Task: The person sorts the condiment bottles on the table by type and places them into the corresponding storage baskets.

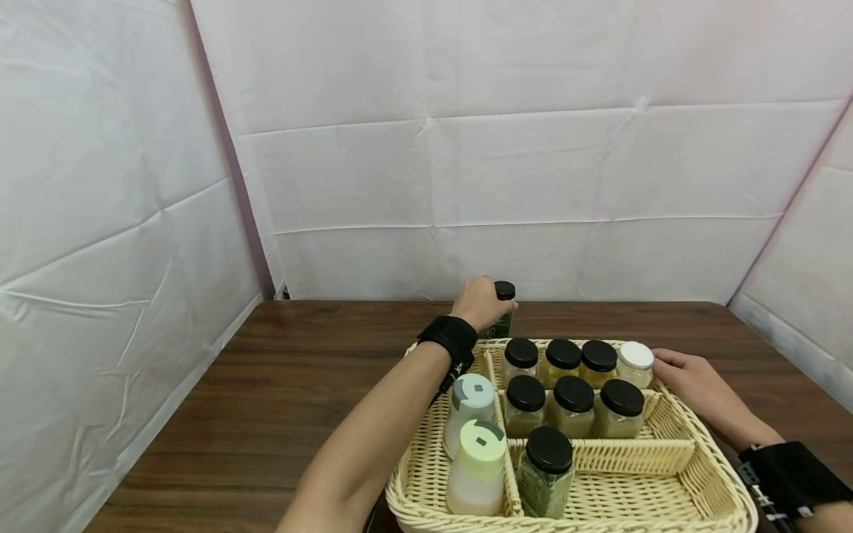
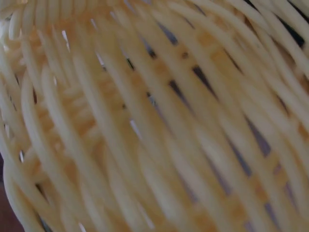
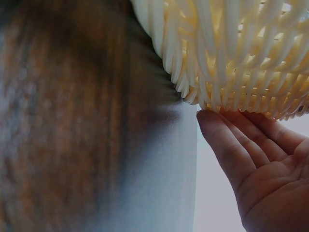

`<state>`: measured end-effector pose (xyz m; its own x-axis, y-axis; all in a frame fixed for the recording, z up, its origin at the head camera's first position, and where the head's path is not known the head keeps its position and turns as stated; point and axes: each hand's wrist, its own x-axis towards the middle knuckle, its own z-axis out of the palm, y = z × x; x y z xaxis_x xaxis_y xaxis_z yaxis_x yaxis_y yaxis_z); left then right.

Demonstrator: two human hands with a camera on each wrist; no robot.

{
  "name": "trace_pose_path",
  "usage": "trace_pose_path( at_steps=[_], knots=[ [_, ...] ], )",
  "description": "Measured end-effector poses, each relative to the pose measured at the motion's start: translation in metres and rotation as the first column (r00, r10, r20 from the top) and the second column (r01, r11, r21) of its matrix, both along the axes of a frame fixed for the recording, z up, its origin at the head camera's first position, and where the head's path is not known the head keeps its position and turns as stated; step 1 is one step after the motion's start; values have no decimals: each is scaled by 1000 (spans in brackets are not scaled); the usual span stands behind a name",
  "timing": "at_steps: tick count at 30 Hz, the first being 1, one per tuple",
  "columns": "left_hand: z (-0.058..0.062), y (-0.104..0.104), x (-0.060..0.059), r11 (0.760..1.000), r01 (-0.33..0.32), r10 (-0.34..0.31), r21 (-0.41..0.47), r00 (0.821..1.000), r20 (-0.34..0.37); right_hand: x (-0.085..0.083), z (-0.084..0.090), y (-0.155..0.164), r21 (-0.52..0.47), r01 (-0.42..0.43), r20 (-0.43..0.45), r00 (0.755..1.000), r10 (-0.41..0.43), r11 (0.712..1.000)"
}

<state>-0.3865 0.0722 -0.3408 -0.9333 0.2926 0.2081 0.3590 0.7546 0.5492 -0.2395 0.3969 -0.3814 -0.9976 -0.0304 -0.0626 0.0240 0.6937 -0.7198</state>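
Note:
Beyond the back rim of the wicker basket (image 1: pixel 716 444), my left hand (image 1: pixel 478 302) grips a dark green jar with a black lid (image 1: pixel 504 290); its lower part sits behind the rim. Whether the jar touches the table is hidden. In the left wrist view only blurred basket weave (image 2: pixel 145 121) shows. My right hand (image 1: pixel 693 381) is at the basket's back right corner, beside a white-lidded jar (image 1: pixel 635 357). Its fairly straight fingers (image 3: pixel 227 145) touch the outside of the wicker wall (image 3: pixel 251 72) in the right wrist view.
Several black-lidded jars (image 1: pixel 574 403) fill the basket's back and middle compartments. A larger jar of green flakes (image 1: pixel 546 474) stands at the front. Two pale-capped bottles (image 1: pixel 476 474) occupy the left compartment. White sheeting (image 1: pixel 533 170) hangs around the brown wooden table (image 1: pixel 286 414).

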Motion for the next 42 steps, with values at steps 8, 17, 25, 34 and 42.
trace_pose_path(
  at_steps=[8, 17, 25, 34, 42],
  knots=[
    [0, -2, 4, 1000, 9, -9, 30, 1000, 5, 1, 1, -1, 5, 3, -7, 1000, -3, 1000],
    [-2, -3, 3, 995, 9, -14, 97, 999, 47, 1, -1, -3, 15, 14, -26, 1000, -14, 1000],
    [-5, -6, 3, 993, 14, -18, 117, 999, 35, 1, -1, -5, 7, 4, -20, 1000, -4, 1000],
    [0, -8, 4, 986, 31, -36, 164, 999, 26, 0, -2, -6, -16, -9, -16, 1000, 8, 1000],
    [6, -14, 7, 969, 51, -43, 242, 998, -38, 1, -6, -6, 19, 9, -74, 997, -8, 1000]
  ],
)
